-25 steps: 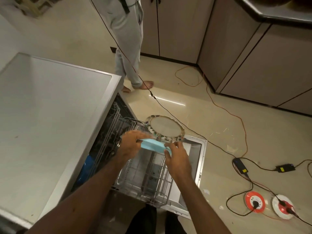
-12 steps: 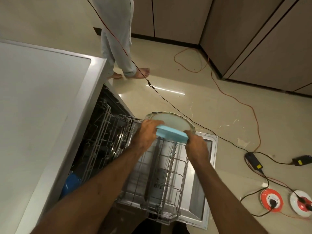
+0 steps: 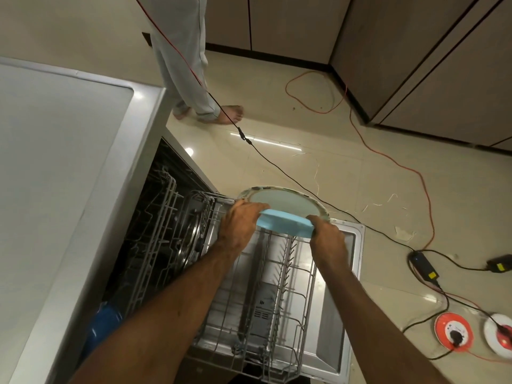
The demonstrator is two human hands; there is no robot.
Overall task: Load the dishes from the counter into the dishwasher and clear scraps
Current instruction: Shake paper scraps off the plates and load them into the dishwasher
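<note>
Both my left hand (image 3: 240, 226) and right hand (image 3: 329, 241) curled fingers round the ends of the blue dish (image 3: 285, 221), steadying it over the far end of the rack (image 3: 283, 273), against the plate (image 3: 288, 201), for slotting upright.

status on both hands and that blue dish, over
Left hand and right hand grip the light blue dish, edge-on over the lower rack. Patterned plate stands just behind. Nearer tines bare.

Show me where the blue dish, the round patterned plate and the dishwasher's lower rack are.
blue dish (image 3: 285, 222): head view, middle of its near side.
round patterned plate (image 3: 288, 202): head view, its pale centre.
lower rack (image 3: 286, 262): head view, central row of tines.
</note>
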